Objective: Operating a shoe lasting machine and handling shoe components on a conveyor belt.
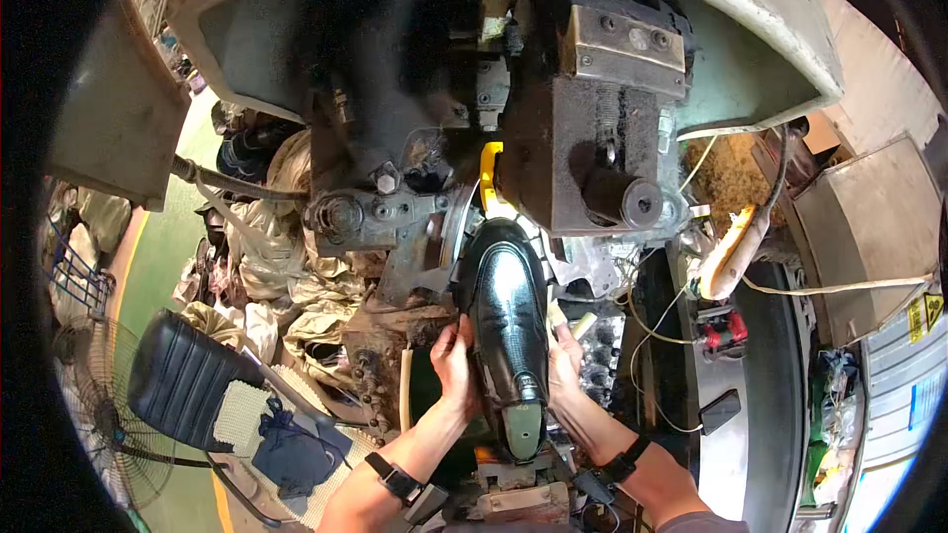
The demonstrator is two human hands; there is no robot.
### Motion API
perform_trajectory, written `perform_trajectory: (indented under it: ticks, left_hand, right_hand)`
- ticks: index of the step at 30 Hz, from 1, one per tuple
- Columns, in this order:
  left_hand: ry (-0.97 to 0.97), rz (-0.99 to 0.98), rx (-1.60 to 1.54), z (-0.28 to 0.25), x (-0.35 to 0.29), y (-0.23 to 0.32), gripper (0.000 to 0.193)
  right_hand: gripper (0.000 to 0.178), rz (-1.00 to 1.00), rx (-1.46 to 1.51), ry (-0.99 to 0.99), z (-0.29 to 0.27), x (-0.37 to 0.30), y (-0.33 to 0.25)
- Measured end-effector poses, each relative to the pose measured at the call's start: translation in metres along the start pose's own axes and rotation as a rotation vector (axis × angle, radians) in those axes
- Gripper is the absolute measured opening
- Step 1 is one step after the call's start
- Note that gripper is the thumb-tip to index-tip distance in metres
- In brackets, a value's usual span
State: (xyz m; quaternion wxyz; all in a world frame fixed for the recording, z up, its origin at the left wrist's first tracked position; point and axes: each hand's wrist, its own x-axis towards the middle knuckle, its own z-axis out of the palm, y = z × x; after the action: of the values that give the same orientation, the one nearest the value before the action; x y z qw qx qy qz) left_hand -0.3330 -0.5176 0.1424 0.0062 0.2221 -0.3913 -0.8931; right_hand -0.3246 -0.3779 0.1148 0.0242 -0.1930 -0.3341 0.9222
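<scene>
A glossy black shoe (506, 306) lies in front of me with its toe pointing away, right up at the machine (583, 128). At its heel opening shows a green shoe last (522, 428). My left hand (454, 365) is closed on the shoe's left side, and my right hand (564, 360) is closed on its right side. The fingers under the shoe are partly hidden. Just beyond the toe is a yellow machine part (490, 181), beside a curved metal plate (459, 222).
A black-backed chair (183, 375) and a wire fan (99, 415) stand at the left, with cloth bundles (267, 257) behind. At the right are a long handle-like object (733, 252) with cables, a red-handled fitting (726, 331) and a black phone-like device (720, 412).
</scene>
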Motion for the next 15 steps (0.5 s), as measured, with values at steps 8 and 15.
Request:
perform_trajectory:
  ticks: [8,15]
  left_hand:
    - [0.015,-0.021,0.035,-0.004,0.0,0.002,0.026]
    - [-0.095,-0.117,-0.066,-0.013,0.004,0.008,0.028]
  right_hand:
    - [0.036,0.12,0.021,0.013,0.021,-0.021,-0.015]
    - [0.036,0.109,-0.024,0.025,0.026,-0.025,-0.019]
